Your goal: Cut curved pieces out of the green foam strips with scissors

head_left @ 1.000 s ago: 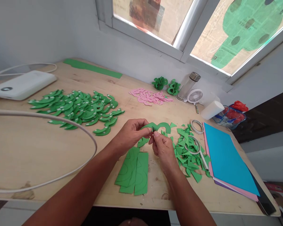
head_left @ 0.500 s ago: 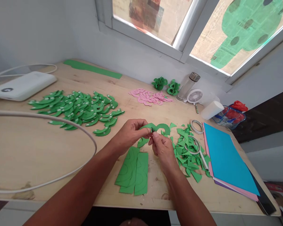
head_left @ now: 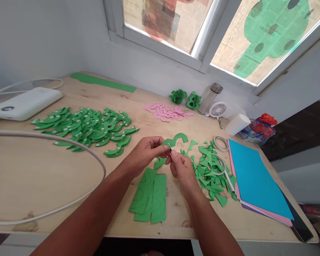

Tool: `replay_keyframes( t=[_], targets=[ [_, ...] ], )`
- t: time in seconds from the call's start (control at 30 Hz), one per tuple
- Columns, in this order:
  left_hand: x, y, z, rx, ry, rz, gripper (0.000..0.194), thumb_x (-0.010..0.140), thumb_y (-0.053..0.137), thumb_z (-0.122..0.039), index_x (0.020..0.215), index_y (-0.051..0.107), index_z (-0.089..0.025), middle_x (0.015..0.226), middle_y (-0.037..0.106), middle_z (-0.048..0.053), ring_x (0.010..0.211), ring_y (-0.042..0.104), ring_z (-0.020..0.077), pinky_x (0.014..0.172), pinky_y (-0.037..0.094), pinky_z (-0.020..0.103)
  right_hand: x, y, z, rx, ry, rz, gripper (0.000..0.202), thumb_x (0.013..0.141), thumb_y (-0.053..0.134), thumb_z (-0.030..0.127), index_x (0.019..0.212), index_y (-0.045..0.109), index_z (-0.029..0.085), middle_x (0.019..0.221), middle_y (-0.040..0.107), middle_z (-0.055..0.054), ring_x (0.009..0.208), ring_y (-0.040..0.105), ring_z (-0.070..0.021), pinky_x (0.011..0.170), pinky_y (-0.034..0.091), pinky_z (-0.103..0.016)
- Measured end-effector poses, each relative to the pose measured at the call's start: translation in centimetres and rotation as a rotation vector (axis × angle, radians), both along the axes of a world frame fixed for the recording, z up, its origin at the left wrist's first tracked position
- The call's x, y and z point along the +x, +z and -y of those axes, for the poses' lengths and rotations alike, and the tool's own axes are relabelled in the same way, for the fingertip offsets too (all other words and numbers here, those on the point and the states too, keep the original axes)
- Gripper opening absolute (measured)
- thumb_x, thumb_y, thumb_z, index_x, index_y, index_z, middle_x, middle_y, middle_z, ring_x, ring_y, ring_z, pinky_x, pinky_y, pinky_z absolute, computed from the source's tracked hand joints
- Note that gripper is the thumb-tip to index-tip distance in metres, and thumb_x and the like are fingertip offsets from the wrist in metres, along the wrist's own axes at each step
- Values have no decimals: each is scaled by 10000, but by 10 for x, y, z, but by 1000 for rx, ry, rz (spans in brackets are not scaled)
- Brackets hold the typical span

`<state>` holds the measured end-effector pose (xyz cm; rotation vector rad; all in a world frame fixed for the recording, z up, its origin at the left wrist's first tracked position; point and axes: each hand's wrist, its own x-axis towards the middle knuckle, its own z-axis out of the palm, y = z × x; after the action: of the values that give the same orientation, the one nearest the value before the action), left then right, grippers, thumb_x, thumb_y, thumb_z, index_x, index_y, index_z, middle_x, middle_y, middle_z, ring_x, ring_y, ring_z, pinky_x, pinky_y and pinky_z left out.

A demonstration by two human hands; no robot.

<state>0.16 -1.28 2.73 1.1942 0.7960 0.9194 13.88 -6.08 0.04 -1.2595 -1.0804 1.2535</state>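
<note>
My left hand (head_left: 146,153) is closed on a wavy green paper cutout (head_left: 180,138), whose curved end sticks out up and to the right. Close against it, my right hand (head_left: 183,170) pinches at the cutout's lower edge. Something small and dark shows between its fingertips, too small to name. Below my hands lie green paper strips (head_left: 146,199) with curved lines drawn on them. Another green cutout (head_left: 159,162) is partly hidden under my left hand. To the right, green paper scraps (head_left: 213,177) are heaped around a magnifying glass (head_left: 225,169).
Green cutouts with white patches (head_left: 88,126) pile up on the left, near a white power bank (head_left: 29,103) and looping cable (head_left: 102,160). Pink cutouts (head_left: 166,112), a bottle (head_left: 210,97) and small fan (head_left: 218,109) stand behind. Tape (head_left: 221,143) and blue sheets (head_left: 258,177) are right.
The green cutout has turned in my hands, its free curve now further up and left. My fingertips have shifted slightly left and down. The view has tilted a little.
</note>
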Motion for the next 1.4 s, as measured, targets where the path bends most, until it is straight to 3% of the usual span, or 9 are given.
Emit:
replay_keyframes(
  t=[0.1, 0.2, 0.3, 0.53, 0.73, 0.87, 1.03, 1.27, 1.4],
  targets=[
    [-2, -2, -1, 6, 48, -16, 226, 721, 698, -346, 621, 581, -181, 625, 631, -10, 641, 601, 141, 696, 503, 289, 1, 1, 0, 5, -36, -13, 489, 775, 581, 629, 616, 570, 167, 423, 279, 97, 402, 180, -66, 400, 126, -245],
    [-2, -3, -2, -6, 67, -9, 216, 721, 706, -352, 641, 603, -180, 670, 661, 8, 682, 616, 152, 708, 502, 291, 5, 1, -3, 40, -163, -44, 429, 752, 629, 588, 688, 601, 164, 453, 293, 98, 419, 182, -70, 405, 135, -242],
    [0, -4, -1, 2, 29, -25, 213, 740, 688, -362, 655, 623, -177, 689, 674, 21, 674, 611, 150, 700, 497, 291, 7, -1, -6, 78, -303, -50, 367, 719, 681, 524, 775, 630, 165, 486, 302, 96, 440, 196, -77, 416, 157, -244],
    [15, -9, 4, 51, -95, -125, 248, 747, 654, -385, 628, 617, -171, 595, 609, 2, 557, 530, 123, 560, 440, 249, 11, -2, -9, 90, -388, 7, 298, 680, 708, 448, 711, 595, 175, 549, 366, 67, 483, 247, -85, 436, 196, -244],
    [20, -19, 4, 248, -43, -379, 172, 728, 633, -347, 764, 704, -194, 750, 694, 24, 620, 577, 158, 534, 429, 252, 24, 2, -13, 159, -537, 38, 294, 680, 698, 445, 708, 582, 177, 564, 373, 60, 493, 256, -88, 434, 203, -243],
    [13, -19, -2, 166, 126, -326, 270, 723, 629, -332, 936, 712, -188, 863, 715, 56, 660, 621, 177, 521, 447, 261, 24, 5, -12, 138, -434, 61, 288, 685, 682, 448, 697, 584, 178, 542, 355, 65, 489, 260, -89, 440, 205, -244],
    [4, -16, -9, 155, 320, -165, 265, 707, 683, -323, 916, 695, -161, 803, 707, 48, 639, 612, 148, 579, 461, 262, 19, 12, -8, 99, -224, 105, 257, 695, 668, 415, 644, 565, 184, 524, 354, 67, 495, 279, -91, 455, 218, -241],
    [-1, -14, -12, 33, 191, -11, 278, 714, 733, -374, 907, 721, -173, 788, 699, 38, 650, 597, 131, 590, 468, 252, 18, 11, -3, 119, 103, 222, 179, 736, 622, 318, 624, 563, 192, 528, 384, 54, 511, 316, -104, 477, 224, -246],
    [-2, -13, -12, -76, 84, 24, 263, 683, 765, -330, 893, 746, -171, 694, 656, 11, 570, 534, 101, 546, 433, 236, 18, 6, -3, 152, 148, 257, 171, 741, 601, 294, 615, 554, 190, 536, 397, 54, 518, 328, -105, 493, 234, -247]
  ],
)
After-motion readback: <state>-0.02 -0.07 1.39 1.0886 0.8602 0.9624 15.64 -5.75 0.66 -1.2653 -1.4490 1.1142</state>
